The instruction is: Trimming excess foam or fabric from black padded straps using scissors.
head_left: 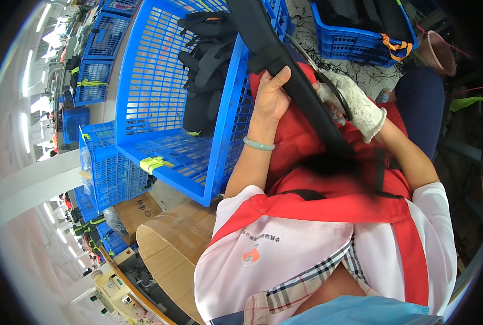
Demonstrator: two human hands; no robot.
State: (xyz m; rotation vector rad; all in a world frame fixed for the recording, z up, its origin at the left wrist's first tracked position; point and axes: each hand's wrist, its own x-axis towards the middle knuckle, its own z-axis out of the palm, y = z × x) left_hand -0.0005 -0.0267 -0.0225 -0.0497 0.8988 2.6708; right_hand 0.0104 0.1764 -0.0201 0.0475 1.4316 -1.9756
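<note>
A long black padded strap (301, 92) runs from the upper middle down over my red apron (293, 146). My bare left hand (273, 96), with a pale green bangle at the wrist, is closed on the strap's left edge, thumb on top. On the other side of the strap, my right hand (355, 103) in a whitish work glove grips a pair of scissors (341, 97) by the dark handles. The scissors' metal blades point up and away, beside the strap. The right fingertips are partly hidden behind the strap. Its lower end looks blurred near my lap.
A large blue plastic crate (215, 157) with black padded pieces (209, 70) stands at my left. Another blue crate (349, 46) with black pieces is at the far right, beside a pinkish basket (437, 54). A cardboard piece (171, 244) curves at near left. Black scraps litter the floor.
</note>
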